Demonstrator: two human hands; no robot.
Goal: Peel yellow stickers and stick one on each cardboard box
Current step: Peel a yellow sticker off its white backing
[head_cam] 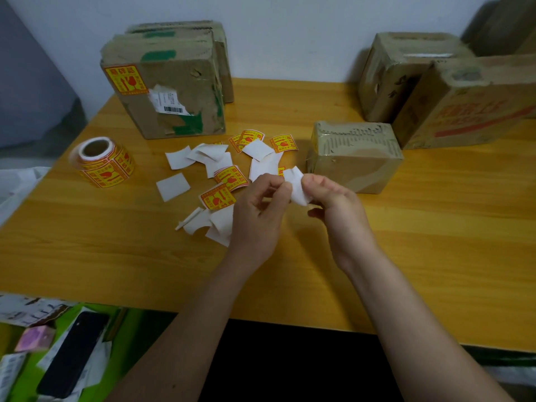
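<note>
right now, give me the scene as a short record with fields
left hand: pinching white sticker piece
right hand: pinching the same piece
sticker roll: on its side, table's left
labelled box: yellow sticker on its upper left corner
nearest box: no yellow sticker visible, just beyond the hands
loose stickers and white backings: scattered mid-table

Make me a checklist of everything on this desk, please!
Surface: yellow wooden table.
Job's things: sticker roll at left; stickered box; small box shows no sticker; two bigger boxes back right.
Clutter: loose yellow stickers and white backing papers.
Grippers: left hand and right hand pinch one white sticker piece.
Cables: nothing seen.
Surroundings: white wall; dark phone lower left.
</note>
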